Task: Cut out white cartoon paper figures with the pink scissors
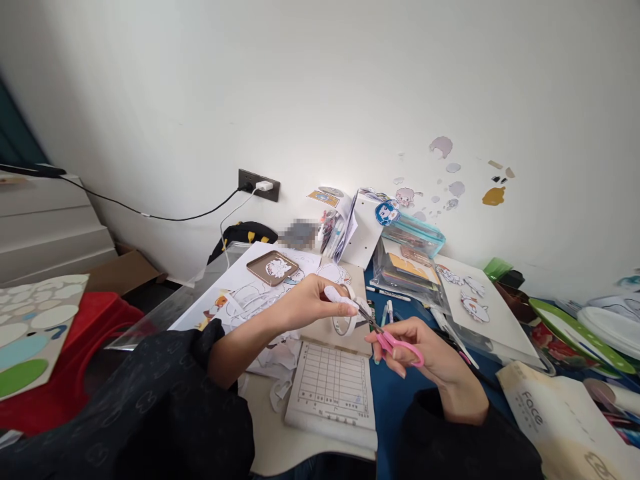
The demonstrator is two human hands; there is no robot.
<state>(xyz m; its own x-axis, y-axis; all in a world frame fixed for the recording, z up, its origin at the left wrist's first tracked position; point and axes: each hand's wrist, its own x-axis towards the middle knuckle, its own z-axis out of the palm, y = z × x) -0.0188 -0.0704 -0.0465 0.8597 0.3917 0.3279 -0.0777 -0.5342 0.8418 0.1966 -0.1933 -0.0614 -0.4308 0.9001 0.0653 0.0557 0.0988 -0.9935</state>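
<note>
My left hand [313, 300] pinches a small white paper cutout [336, 297] between thumb and fingers above the desk. In my right hand [413, 343] are pink-handled scissors [397, 347], their blades pointing up and left to the edge of the paper. Whether the blades are parted is hard to make out. A white ring [345, 327], like a tape roll, shows just below the paper; whether it is held or stands behind, I cannot tell. Beneath my hands lies a pad of printed forms [333, 383]. White paper scraps [265, 363] are heaped under my left forearm.
A brown tray [257, 267] with a cutout in it lies at the back left. Behind stand a white file holder [360, 233] and a clear pouch [407, 270]. More cutouts [474, 308] rest on a white board at right, near a tissue pack [550, 413].
</note>
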